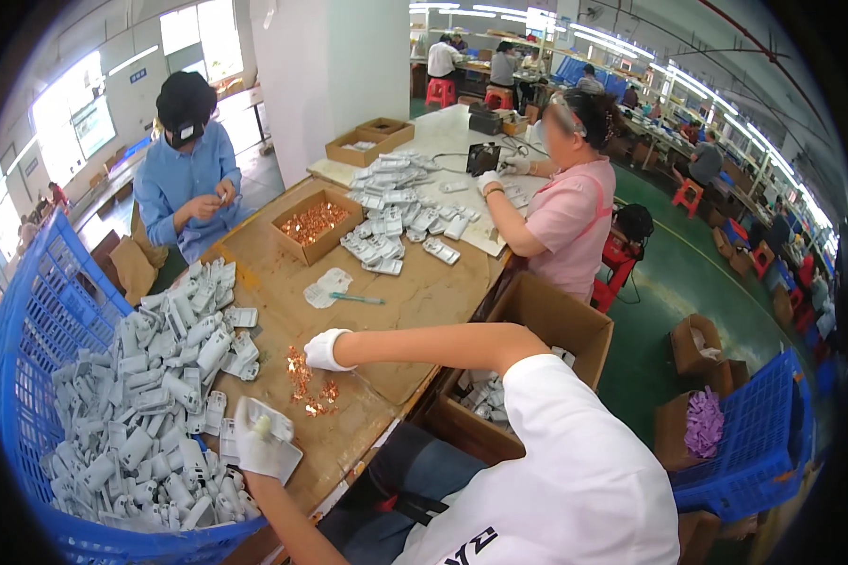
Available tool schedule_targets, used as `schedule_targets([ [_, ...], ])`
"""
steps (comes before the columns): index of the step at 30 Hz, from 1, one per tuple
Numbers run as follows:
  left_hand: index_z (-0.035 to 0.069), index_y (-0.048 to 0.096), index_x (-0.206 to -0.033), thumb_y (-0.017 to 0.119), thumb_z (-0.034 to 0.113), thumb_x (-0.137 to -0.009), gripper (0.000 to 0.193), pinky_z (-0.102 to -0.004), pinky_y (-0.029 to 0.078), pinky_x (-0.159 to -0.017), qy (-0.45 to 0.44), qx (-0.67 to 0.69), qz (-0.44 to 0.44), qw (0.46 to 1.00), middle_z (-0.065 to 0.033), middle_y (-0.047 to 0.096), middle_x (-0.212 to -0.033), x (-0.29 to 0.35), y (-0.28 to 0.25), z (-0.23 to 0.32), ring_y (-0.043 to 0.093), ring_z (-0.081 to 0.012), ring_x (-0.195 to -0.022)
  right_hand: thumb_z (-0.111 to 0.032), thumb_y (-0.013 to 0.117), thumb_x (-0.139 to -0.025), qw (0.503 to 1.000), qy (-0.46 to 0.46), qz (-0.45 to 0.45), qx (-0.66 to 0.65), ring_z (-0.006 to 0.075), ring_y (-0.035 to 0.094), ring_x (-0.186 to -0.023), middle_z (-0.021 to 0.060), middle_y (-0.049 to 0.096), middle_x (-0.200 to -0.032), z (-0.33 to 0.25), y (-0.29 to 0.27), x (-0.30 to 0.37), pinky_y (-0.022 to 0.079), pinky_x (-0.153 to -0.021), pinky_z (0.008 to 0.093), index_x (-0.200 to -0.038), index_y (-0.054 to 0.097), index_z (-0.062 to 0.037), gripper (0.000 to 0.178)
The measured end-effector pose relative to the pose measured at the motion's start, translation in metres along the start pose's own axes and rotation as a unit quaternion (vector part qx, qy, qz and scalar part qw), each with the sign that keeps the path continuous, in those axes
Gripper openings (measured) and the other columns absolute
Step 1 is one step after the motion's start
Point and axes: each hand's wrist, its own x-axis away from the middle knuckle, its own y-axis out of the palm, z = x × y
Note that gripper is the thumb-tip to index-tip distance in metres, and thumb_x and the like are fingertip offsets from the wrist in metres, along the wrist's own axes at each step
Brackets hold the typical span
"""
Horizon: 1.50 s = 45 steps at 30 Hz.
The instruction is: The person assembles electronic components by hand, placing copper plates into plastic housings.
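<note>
My left hand, in a white glove, grips a white plastic housing at the table's near left edge, beside the basket. Part of the housing is covered by the glove. My right hand, also gloved, is closed at the edge of a loose pile of small copper-coloured metal parts on the brown tabletop. Whatever its fingertips hold is too small or hidden to make out. Many similar white plastic housings fill a large blue basket to my left, and a few lie on the table edge.
Beyond my hands lie a pen, a crumpled paper, a carton of copper parts and piled housings. An open carton stands by my right elbow. Co-workers in blue and pink are at the table.
</note>
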Motion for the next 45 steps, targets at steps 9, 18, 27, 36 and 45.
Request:
schedule_targets([
  [9, 0.000, 0.062, -0.113, 0.059, -0.013, -0.075, 0.040, -0.0356, 0.056, -0.082, 0.117, -0.161, 0.162, 0.967, -0.0114, 0.067, -0.102, 0.028, 0.012, -0.044, 0.066, -0.0201, -0.090, -0.013, 0.065, -0.078, 0.998, -0.044, 0.038, -0.021, 0.0350, 0.066, -0.099, 0.0152, 0.068, -0.102, -0.020, -0.001, -0.017, 0.054, -0.081, 0.0451, -0.099, 0.067, -0.0080, 0.022],
  [18, 0.004, 0.063, -0.114, 0.066, -0.002, -0.073, 0.041, -0.0315, 0.051, -0.087, 0.203, -0.274, 0.176, 0.923, -0.0117, 0.069, -0.105, 0.000, 0.016, -0.060, 0.067, -0.0224, -0.098, -0.011, 0.067, -0.081, 0.893, 0.092, 0.264, -0.353, 0.0241, 0.069, -0.086, 0.0100, 0.072, -0.093, -0.017, -0.003, 0.004, 0.055, -0.077, 0.0363, -0.095, 0.072, -0.0106, 0.016],
  [27, 0.008, 0.065, -0.113, 0.074, 0.004, -0.074, 0.040, -0.0344, 0.053, -0.081, 0.166, -0.373, 0.249, 0.878, -0.0143, 0.071, -0.101, 0.013, 0.060, -0.033, 0.069, -0.0258, -0.092, 0.003, 0.058, -0.089, 0.660, 0.060, 0.183, -0.726, 0.0179, 0.069, -0.082, 0.0085, 0.068, -0.093, -0.083, -0.009, 0.019, 0.056, -0.068, 0.0278, -0.097, 0.068, 0.0030, 0.013],
  [36, 0.008, 0.064, -0.112, 0.071, 0.004, -0.075, 0.038, -0.0374, 0.052, -0.082, 0.254, -0.389, 0.321, 0.825, -0.0151, 0.068, -0.101, 0.009, 0.062, -0.047, 0.066, -0.0315, -0.094, -0.013, 0.070, -0.081, 0.791, 0.144, 0.341, -0.487, 0.0180, 0.064, -0.074, 0.0107, 0.065, -0.085, -0.108, 0.026, 0.000, 0.051, -0.069, 0.0310, -0.094, 0.071, -0.0040, 0.016],
  [45, 0.005, 0.057, -0.100, 0.055, -0.008, -0.083, 0.022, -0.0362, 0.055, -0.060, 0.179, 0.046, 0.314, 0.931, -0.0103, 0.059, -0.099, -0.008, 0.042, -0.028, 0.063, -0.0206, -0.079, -0.005, 0.065, -0.087, 0.594, 0.201, 0.294, -0.721, 0.0126, 0.063, -0.076, 0.0070, 0.067, -0.089, -0.129, 0.005, 0.020, 0.052, -0.069, 0.0275, -0.095, 0.068, 0.0022, 0.011],
])
